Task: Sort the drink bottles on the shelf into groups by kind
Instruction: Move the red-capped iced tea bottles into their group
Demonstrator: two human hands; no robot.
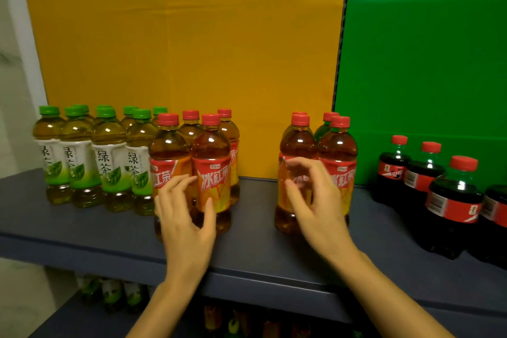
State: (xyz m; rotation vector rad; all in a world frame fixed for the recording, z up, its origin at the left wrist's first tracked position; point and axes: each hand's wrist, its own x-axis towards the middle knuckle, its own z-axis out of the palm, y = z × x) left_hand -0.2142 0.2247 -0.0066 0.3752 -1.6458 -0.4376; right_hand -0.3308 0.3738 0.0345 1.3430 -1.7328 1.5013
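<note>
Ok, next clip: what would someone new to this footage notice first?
Probably the two hands reaching in at the centre: the left hand at a front red-capped iced tea bottle, the right hand in front of a separate iced tea cluster. Next, the colour blocks: green-capped tea bottles far left on the dark shelf, cola bottles far right, before a yellow panel and a green panel.
</note>
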